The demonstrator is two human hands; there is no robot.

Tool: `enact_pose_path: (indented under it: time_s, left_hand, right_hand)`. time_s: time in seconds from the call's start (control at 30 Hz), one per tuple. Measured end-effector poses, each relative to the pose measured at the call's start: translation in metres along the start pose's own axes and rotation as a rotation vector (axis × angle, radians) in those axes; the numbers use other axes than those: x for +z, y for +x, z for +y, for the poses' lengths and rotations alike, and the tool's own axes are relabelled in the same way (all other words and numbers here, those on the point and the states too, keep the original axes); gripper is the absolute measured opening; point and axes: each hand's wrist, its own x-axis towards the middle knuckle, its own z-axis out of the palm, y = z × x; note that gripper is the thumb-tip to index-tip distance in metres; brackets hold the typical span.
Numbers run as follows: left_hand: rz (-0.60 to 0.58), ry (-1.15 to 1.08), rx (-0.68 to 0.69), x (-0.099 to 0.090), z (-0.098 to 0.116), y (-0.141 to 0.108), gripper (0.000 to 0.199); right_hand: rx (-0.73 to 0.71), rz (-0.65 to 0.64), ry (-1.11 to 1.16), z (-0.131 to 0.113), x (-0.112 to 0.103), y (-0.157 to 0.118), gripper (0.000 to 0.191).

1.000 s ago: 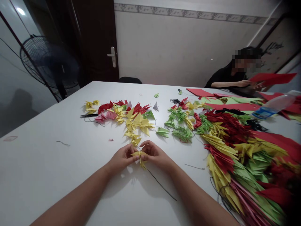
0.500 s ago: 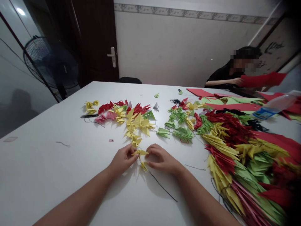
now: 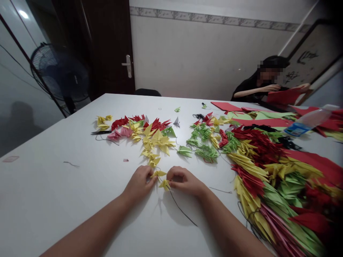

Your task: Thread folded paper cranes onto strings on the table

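Observation:
My left hand pinches a yellow folded paper crane between thumb and fingertips. Just below and to the right is a second yellow paper crane on the same dark string. My right hand has its thumb and fingers closed at that lower crane's right edge; the exact contact is small to see. The string's loose end trails toward me across the white table. Beyond my hands, the strung yellow cranes continue away, joining red, pink and green ones.
Green cranes lie right of the string, beside a large heap of red, yellow and green folded paper. Dark scissors lie at left. A plastic bottle lies far right, near a person in black holding red paper.
My right hand's thumb and fingers have closed in on the lower crane, which has risen slightly toward the upper one. The person opposite has brought the red paper closer and lower.

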Motion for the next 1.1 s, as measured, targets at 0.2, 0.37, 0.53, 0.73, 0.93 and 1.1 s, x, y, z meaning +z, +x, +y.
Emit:
enact_pose_path:
  time_s: [0.2,0.37,0.53,0.73,0.93,1.1]
  left_hand:
    - [0.038,-0.059,0.009,0.002,-0.003,-0.001,0.013]
    - [0.113,-0.086,0.18,-0.005,0.003,-0.008,0.018]
    - [0.022,-0.093,0.264,-0.008,0.01,-0.012,0.018]
    - [-0.163,-0.293,0.073,-0.006,0.012,-0.009,0.021]
    - [-0.211,-0.51,-0.032,-0.004,0.007,-0.005,0.026]
    - [-0.236,-0.759,-0.151,-0.003,0.007,-0.002,0.031]
  right_hand:
    - [0.065,0.042,-0.049,-0.001,0.003,0.0,0.015]
    - [0.061,0.073,-0.068,-0.005,0.004,0.001,0.014]
    - [0.121,0.079,0.034,-0.004,0.008,0.002,0.018]
    - [0.204,0.045,0.257,-0.001,0.016,0.003,0.027]
    - [0.177,0.103,0.483,-0.002,0.02,0.004,0.029]
    - [0.082,0.162,0.455,-0.008,0.02,0.006,0.027]
